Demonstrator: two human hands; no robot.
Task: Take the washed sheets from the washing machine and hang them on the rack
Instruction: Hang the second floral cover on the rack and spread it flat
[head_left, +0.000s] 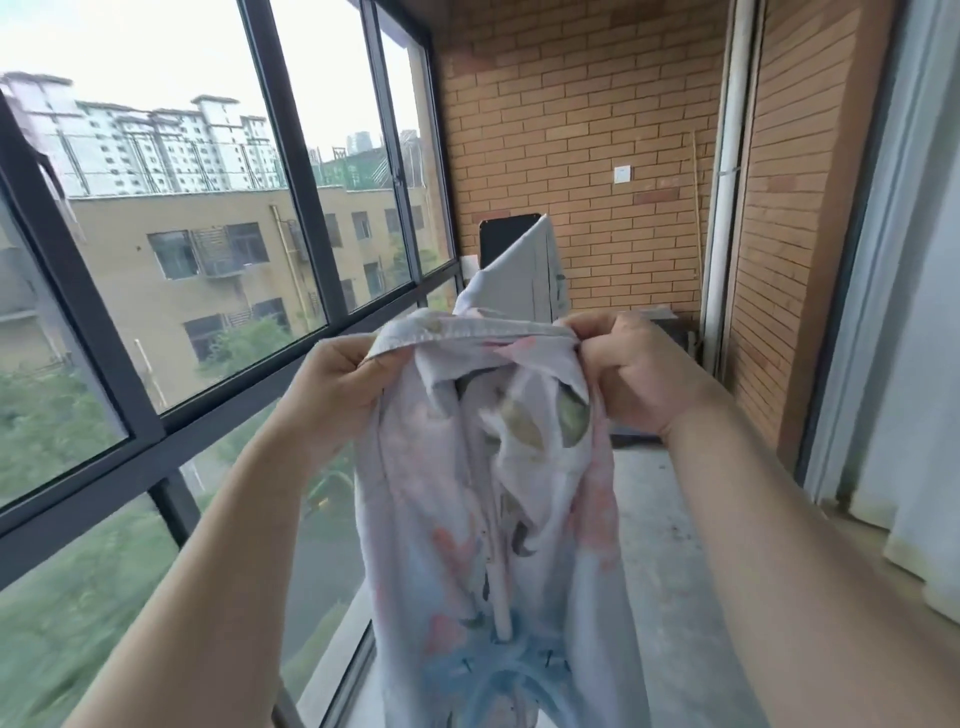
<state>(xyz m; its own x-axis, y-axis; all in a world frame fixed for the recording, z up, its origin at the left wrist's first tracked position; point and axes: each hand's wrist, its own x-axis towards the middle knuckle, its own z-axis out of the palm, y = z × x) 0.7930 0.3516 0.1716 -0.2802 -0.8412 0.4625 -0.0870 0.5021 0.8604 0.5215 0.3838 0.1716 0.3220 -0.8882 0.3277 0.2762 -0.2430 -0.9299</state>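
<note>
Pale floral sheet (483, 493) pinched at its hem by left hand (332, 384) and right hand (634, 374), hanging free beside the window (298, 171) — probably to find an edge for spreading; rack unseen.

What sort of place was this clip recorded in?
Likely an enclosed balcony several storeys up: dark-framed windows along one side look down on buildings and trees, the end wall is bare brick, and the floor is rough concrete.
</note>
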